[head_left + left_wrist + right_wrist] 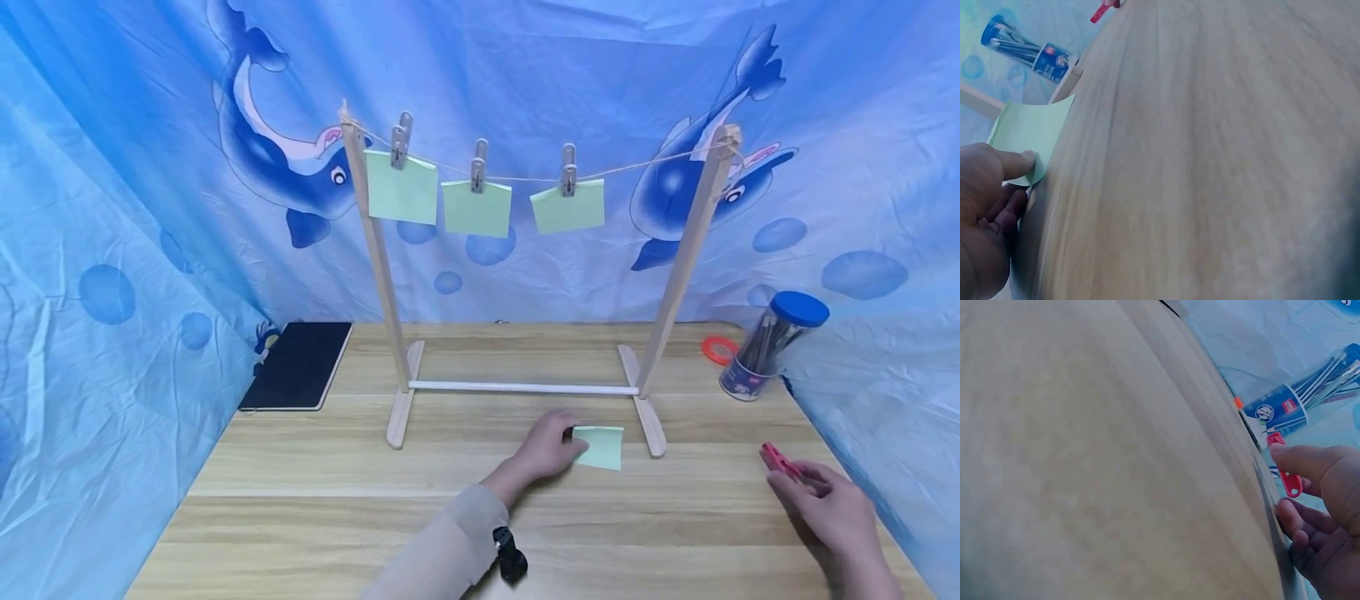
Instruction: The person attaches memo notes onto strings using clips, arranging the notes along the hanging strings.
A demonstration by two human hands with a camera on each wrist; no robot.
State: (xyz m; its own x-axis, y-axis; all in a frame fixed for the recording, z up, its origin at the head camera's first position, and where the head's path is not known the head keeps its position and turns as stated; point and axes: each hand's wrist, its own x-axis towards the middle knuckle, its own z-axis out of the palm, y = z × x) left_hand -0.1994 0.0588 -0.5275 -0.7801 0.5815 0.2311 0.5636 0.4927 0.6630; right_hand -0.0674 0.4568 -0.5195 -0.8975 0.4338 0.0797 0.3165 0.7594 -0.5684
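Observation:
In the head view my left hand (549,446) pinches the left edge of a pale green paper note (602,448) just above the table. The left wrist view shows the thumb on the face of that note (1032,128). Off to the right, my right hand (832,504) holds a red clothespin (780,460) between thumb and fingers. The right wrist view shows the clothespin (1290,483) under the thumb. Behind the hands, grey clothespins (477,167) hold three green notes (477,210) on a string (645,165).
The string runs between two wooden posts (686,250) joined low by a white rod (525,387). A black notebook (296,367) lies at the left. At the right stand a blue-lidded jar of pencils (768,346) and an orange ring (718,350). A blue dolphin curtain (525,92) surrounds the table.

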